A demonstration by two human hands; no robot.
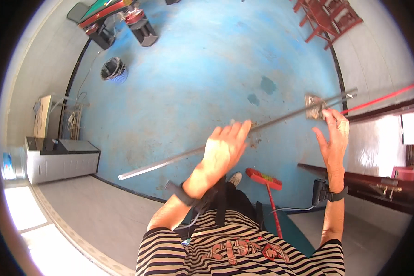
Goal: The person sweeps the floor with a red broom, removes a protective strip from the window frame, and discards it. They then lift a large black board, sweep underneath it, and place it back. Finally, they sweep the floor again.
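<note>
My left hand (224, 145) is closed around a long thin metal bar (158, 165) that slants across the view, its pale end low on the left. Towards its far end on the right, the bar (286, 115) looks dark and a second thin strip runs beside it. My right hand (333, 129) is raised just below that end, thumb and fingers apart, fingertips near a red pole (383, 98); whether they touch anything cannot be told. A red broom (265, 179) stands with its bristle head by my shoe (235, 178).
A waste basket (114, 70) and a green-topped table (101, 10) stand at the upper left. A grey and black chest (67, 164) is by the left wall. Reddish wooden chairs (331, 20) are at the upper right. An open doorway with a dark wooden door (358, 181) lies at right.
</note>
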